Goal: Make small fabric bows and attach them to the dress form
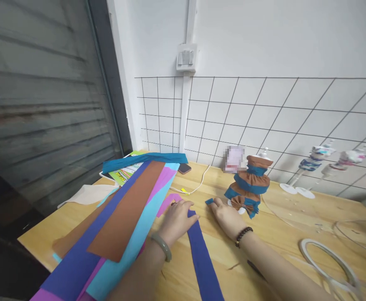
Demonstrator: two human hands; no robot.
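Note:
My left hand [178,221], with a pale bangle at its wrist, has its thumb and fingers apart. It is over the table beside the top end of a dark blue paper strip [203,259], thumb near that end. Fingers of my right hand [225,215], which wears a dark bead bracelet, are closed at a small teal paper piece [209,201] on the table. Right of that hand stands a small dress form [253,184] wrapped in gathered brown and teal paper, with a pleated brown fan [244,203] low on its front.
Long blue, brown, pink and light-blue paper strips [133,209] pile at the left; a teal strip [145,159] lies behind. A phone [184,168] and white cable [198,186] are at the back. Tape rings [327,255] and two small forms [311,163] stand right.

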